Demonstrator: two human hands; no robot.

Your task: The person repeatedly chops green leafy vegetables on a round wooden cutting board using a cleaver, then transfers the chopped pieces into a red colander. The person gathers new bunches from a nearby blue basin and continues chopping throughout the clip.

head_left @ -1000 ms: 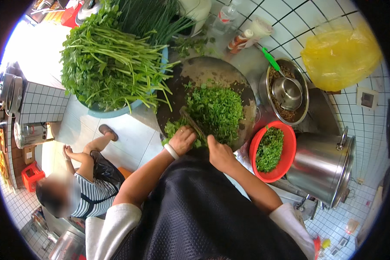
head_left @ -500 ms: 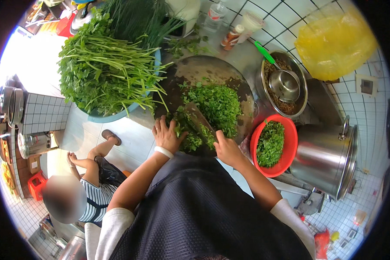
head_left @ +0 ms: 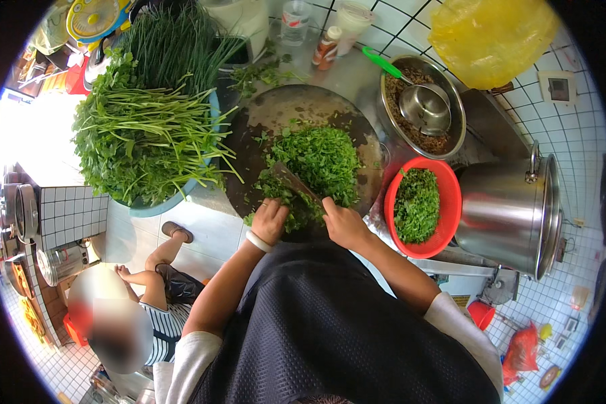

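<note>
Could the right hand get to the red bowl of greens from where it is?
Probably yes: the red bowl stands close by on the right hand's outer side, with nothing tall seeming to block the way. But that hand grips a knife, so grasping might be awkward.

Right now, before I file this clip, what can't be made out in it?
In the head view:
- Handle of the knife: covered by the right grip.
- Bottom of the blue basin: under heaped leafy greens.
- Bottom of the red bowl: under chopped herbs.
- Yellow bag: cut off by the top edge.
- Co-worker's head: blurred.
</note>
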